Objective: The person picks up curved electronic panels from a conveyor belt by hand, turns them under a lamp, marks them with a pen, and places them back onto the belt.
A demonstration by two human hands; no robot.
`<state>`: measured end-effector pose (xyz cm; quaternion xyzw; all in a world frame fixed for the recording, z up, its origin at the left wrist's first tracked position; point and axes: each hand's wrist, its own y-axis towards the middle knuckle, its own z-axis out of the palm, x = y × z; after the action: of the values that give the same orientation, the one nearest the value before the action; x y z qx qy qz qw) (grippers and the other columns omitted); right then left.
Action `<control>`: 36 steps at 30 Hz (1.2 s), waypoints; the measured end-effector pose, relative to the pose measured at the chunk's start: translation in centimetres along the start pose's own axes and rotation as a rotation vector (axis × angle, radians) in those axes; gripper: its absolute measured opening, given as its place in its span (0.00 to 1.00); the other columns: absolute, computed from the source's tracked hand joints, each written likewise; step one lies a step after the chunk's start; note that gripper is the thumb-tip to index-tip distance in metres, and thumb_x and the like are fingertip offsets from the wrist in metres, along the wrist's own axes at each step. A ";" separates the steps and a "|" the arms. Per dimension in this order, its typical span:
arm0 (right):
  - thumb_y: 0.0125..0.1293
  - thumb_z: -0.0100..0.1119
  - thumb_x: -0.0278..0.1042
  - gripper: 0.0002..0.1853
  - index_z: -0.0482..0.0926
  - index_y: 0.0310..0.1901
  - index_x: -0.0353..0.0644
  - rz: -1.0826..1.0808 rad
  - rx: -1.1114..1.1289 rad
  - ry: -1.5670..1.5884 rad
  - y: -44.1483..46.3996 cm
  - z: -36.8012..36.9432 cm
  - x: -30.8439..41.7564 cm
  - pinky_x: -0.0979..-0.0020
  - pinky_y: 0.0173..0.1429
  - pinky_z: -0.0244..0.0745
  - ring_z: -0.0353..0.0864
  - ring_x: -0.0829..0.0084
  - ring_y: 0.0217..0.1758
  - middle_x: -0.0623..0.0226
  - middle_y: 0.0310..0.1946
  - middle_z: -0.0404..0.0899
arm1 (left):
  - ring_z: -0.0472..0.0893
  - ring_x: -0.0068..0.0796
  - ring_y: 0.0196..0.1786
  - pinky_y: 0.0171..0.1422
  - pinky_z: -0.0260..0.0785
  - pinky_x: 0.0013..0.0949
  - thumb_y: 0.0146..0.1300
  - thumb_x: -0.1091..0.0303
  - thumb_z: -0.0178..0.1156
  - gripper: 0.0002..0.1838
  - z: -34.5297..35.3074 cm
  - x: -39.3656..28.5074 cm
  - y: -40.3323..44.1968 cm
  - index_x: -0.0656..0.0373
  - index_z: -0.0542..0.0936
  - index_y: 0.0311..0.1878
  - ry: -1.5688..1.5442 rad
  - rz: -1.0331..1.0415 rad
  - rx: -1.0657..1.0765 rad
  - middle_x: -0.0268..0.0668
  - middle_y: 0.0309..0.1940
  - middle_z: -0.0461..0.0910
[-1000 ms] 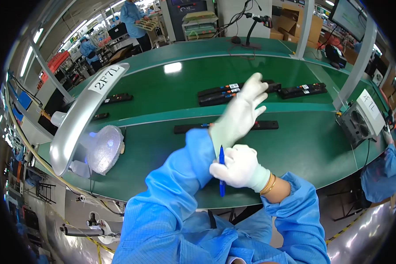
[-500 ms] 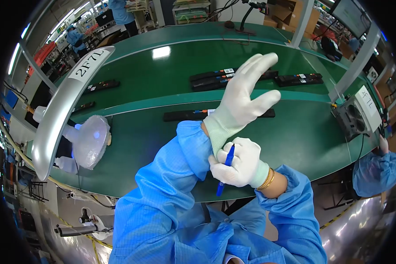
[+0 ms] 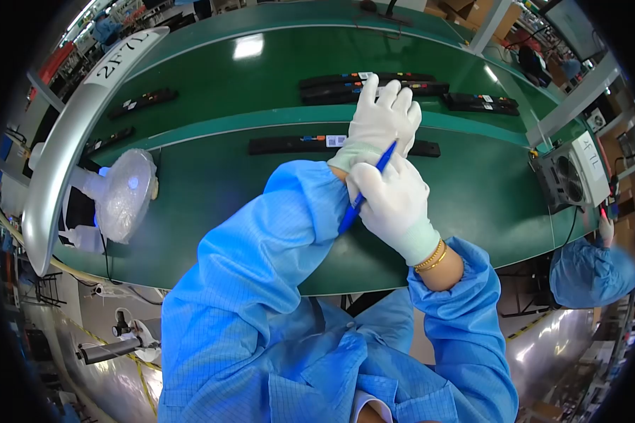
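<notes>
My left hand (image 3: pixel 382 120), in a white knit glove, stretches away over the green bench with its fingers extended and apart. Closed around a blue pen (image 3: pixel 349 217), my gloved right hand (image 3: pixel 395 201) presses against the left wrist at the glove cuff (image 3: pixel 356 153). Whether it also pinches the cuff is hidden. The pen slants across the left sleeve's end. Under and behind my left hand lies a long black bar (image 3: pixel 282 146) with a white label and small coloured parts; its middle is covered by the hand.
Beyond a raised strip, more black bars (image 3: pixel 331 93) lie on the green surface (image 3: pixel 212 84). A silver lamp arm (image 3: pixel 85 141) and plastic-wrapped round head (image 3: pixel 127 197) stand left. At right are a fan unit (image 3: pixel 568 176) and another person's blue sleeve (image 3: pixel 589 275).
Both hands have moved farther over the bench. My left hand has turned, its fingers now pointing away and closer together. The right hand has shifted up with the pen, still at the left wrist.
</notes>
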<state>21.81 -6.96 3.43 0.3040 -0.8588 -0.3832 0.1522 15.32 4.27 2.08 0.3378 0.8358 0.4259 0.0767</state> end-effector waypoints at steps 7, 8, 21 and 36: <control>0.54 0.62 0.26 0.11 0.76 0.39 0.50 0.053 0.163 0.153 -0.4 2.3 0.6 0.58 0.29 0.74 0.78 0.58 0.30 0.63 0.27 0.74 | 0.68 0.46 0.69 0.74 0.52 0.66 0.56 0.56 0.65 0.22 1.4 -0.1 -1.4 0.50 0.82 0.55 -0.033 -0.126 -0.091 0.39 0.64 0.74; 0.53 0.62 0.25 0.12 0.76 0.39 0.50 0.037 0.188 0.241 -0.2 2.3 0.9 0.58 0.29 0.73 0.78 0.58 0.29 0.64 0.27 0.75 | 0.69 0.47 0.68 0.73 0.53 0.66 0.55 0.58 0.65 0.21 1.6 0.3 -1.7 0.51 0.82 0.53 -0.164 -0.085 -0.180 0.40 0.62 0.75; 0.44 0.68 0.25 0.15 0.74 0.32 0.51 -0.143 -0.027 0.465 -0.6 1.8 0.5 0.65 0.33 0.75 0.80 0.64 0.31 0.76 0.28 0.80 | 0.81 0.42 0.53 0.62 0.72 0.41 0.60 0.76 0.62 0.16 1.4 2.7 -2.5 0.57 0.83 0.53 -0.847 -0.353 -0.416 0.40 0.49 0.83; 0.36 0.67 0.21 0.15 0.77 0.27 0.50 -0.002 -0.297 0.100 1.3 1.6 -0.7 0.65 0.39 0.79 0.82 0.62 0.36 0.67 0.33 0.83 | 0.81 0.40 0.48 0.56 0.73 0.45 0.52 0.68 0.65 0.14 3.8 3.4 -2.3 0.52 0.84 0.45 -0.475 0.002 -0.334 0.35 0.44 0.83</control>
<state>21.06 -4.98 3.32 0.2978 -0.7836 -0.4907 0.2375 13.18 7.96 -1.46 0.4116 0.7125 0.4667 0.3243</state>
